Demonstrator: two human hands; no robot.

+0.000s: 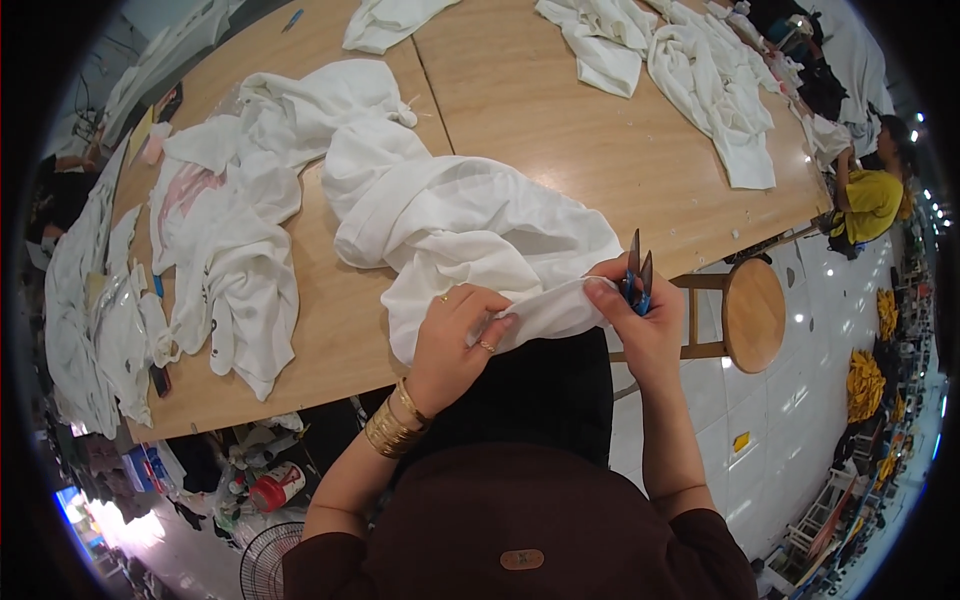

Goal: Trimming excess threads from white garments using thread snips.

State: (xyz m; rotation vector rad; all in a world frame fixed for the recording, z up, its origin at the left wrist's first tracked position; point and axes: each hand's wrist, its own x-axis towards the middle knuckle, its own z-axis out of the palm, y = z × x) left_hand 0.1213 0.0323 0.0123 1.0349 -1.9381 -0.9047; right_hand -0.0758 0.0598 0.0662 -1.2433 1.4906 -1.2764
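Note:
A white cloth garment (480,210) lies bunched on the table's near side, its near end lifted over the edge toward me. My left hand (450,345) pinches that end between thumb and fingers, with rings and gold bangles on the hand and wrist. At the other end of the stretched edge, my right hand (645,325) grips the cloth between thumb and forefinger. The same hand keeps a pair of blue-handled thread snips (641,298) tucked in it, the dark blades pointing up and parted, away from the cloth.
More white garments (245,270) are heaped at left, others (705,90) at the far right of the wooden table (500,110). A round wooden stool (755,315) stands right of me. A person in yellow (872,205) is at far right. A fan (268,560) stands lower left.

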